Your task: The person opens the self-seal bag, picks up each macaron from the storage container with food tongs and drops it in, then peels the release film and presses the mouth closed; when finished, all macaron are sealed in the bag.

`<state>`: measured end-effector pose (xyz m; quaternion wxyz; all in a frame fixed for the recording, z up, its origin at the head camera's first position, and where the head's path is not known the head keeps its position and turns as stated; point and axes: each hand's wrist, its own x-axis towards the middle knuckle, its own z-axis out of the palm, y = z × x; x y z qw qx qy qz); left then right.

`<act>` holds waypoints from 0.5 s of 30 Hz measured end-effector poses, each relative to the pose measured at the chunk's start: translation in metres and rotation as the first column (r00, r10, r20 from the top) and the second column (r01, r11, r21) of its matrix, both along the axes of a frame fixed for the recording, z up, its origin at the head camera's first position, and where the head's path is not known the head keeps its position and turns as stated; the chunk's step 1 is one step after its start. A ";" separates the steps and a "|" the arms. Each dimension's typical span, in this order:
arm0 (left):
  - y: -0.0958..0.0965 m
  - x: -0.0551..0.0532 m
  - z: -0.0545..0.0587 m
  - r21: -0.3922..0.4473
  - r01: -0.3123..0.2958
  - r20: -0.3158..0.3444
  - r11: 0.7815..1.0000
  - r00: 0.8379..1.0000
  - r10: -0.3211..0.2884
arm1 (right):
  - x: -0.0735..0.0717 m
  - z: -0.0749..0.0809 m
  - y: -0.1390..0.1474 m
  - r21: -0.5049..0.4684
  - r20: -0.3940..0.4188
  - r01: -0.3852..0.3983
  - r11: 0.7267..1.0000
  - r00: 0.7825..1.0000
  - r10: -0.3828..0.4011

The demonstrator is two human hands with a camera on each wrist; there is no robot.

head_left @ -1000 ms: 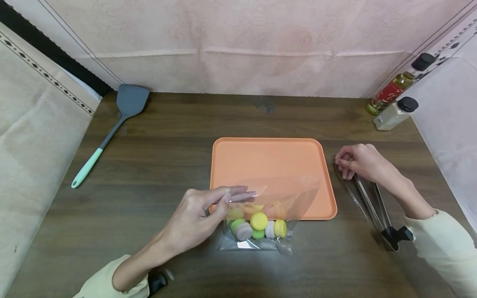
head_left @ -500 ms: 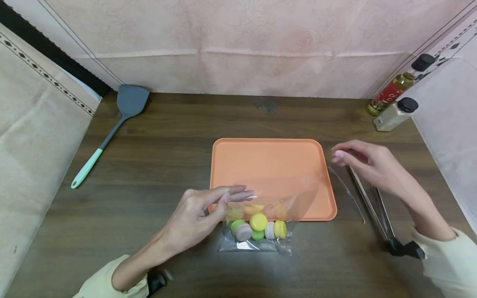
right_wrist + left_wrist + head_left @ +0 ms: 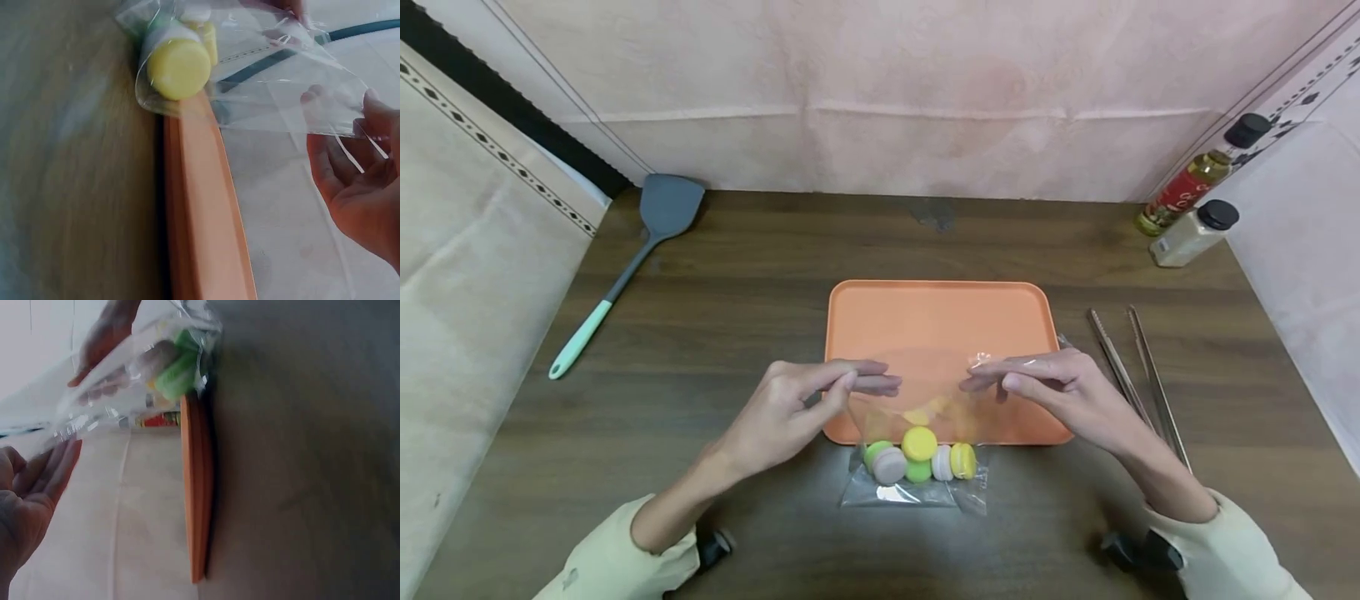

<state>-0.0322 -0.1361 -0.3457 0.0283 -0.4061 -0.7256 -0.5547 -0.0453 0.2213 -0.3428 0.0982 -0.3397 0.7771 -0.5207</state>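
A clear plastic bag (image 3: 895, 493) with several green, yellow and lilac macarons (image 3: 919, 445) lies over the front edge of an orange tray (image 3: 940, 321). My left hand (image 3: 805, 408) pinches the left side of the bag's mouth between thumb and fingers. At the other side, my right hand (image 3: 1060, 387) holds the bag's edge, its fingers seen through the film in the right wrist view. Both hands are above the tray, with the bag's mouth raised between them. In the left wrist view the green macarons (image 3: 177, 375) show low in the bag.
Two slim metal arms, apparently tongs (image 3: 1153, 375), lie right of the tray, partly behind my right forearm. A grey spatula (image 3: 672, 208) with a mint handle is at the left. An oil bottle (image 3: 1183, 190) and a black-capped jar (image 3: 1191, 236) stand at the back right.
My right hand has let go of a thin clear strip right of the tray and moved left to the bag's right edge. The left hand has stayed on the bag.
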 end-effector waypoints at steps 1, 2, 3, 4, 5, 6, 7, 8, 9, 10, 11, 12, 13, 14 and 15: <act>-0.002 -0.003 -0.002 -0.003 0.017 -0.022 1.000 1.000 -0.017 | -0.001 -0.001 -0.001 -0.004 -0.012 0.007 1.000 1.000 -0.007; -0.005 -0.007 -0.004 -0.005 0.038 -0.044 0.999 0.998 -0.038 | -0.003 -0.002 -0.002 -0.007 -0.017 0.009 1.000 1.000 -0.009; -0.007 -0.010 -0.005 -0.005 0.061 -0.062 0.998 0.996 -0.061 | -0.004 -0.002 -0.002 -0.009 -0.024 0.009 1.000 1.000 -0.009; -0.010 -0.013 -0.006 -0.010 0.080 -0.086 0.997 0.993 -0.080 | -0.005 -0.003 -0.003 -0.013 -0.032 0.009 1.000 0.999 -0.009; -0.012 -0.016 -0.008 -0.014 0.100 -0.104 0.995 0.989 -0.101 | -0.007 -0.004 -0.003 -0.018 -0.039 0.006 1.000 0.999 -0.006; -0.014 -0.018 -0.009 -0.020 0.119 -0.118 0.993 0.986 -0.120 | -0.008 -0.005 -0.004 -0.029 -0.046 -0.003 1.000 0.999 0.001; -0.017 -0.021 -0.009 -0.023 0.137 -0.125 0.990 0.982 -0.139 | -0.010 -0.006 -0.004 -0.041 -0.061 -0.012 0.999 0.998 0.009; -0.018 -0.022 -0.010 -0.032 0.147 -0.127 0.989 0.980 -0.150 | -0.011 -0.007 -0.005 -0.057 -0.081 -0.022 0.998 0.997 0.017; -0.020 -0.024 -0.010 -0.042 0.154 -0.129 0.987 0.979 -0.158 | -0.013 -0.009 -0.006 -0.081 -0.105 -0.039 0.996 0.994 0.030; -0.021 -0.025 -0.010 -0.054 0.158 -0.132 0.986 0.978 -0.163 | -0.014 -0.010 -0.007 -0.105 -0.128 -0.054 0.993 0.991 0.041; -0.023 -0.025 -0.010 -0.062 0.161 -0.129 0.985 0.977 -0.168 | -0.015 -0.011 -0.007 -0.131 -0.149 -0.074 0.989 0.987 0.054; -0.024 -0.026 -0.010 -0.069 0.164 -0.128 0.984 0.977 -0.171 | -0.017 -0.012 -0.008 -0.157 -0.171 -0.094 0.983 0.983 0.066; -0.024 -0.027 -0.009 -0.075 0.168 -0.127 0.983 0.976 -0.176 | -0.019 -0.013 -0.009 -0.179 -0.198 -0.113 0.977 0.977 0.077; -0.025 -0.027 -0.009 -0.080 0.172 -0.128 0.982 0.975 -0.181 | -0.020 -0.014 -0.009 -0.199 -0.222 -0.135 0.971 0.971 0.089; -0.026 -0.027 -0.008 -0.084 0.180 -0.130 0.980 0.973 -0.190 | -0.022 -0.015 -0.008 -0.215 -0.243 -0.152 0.965 0.965 0.098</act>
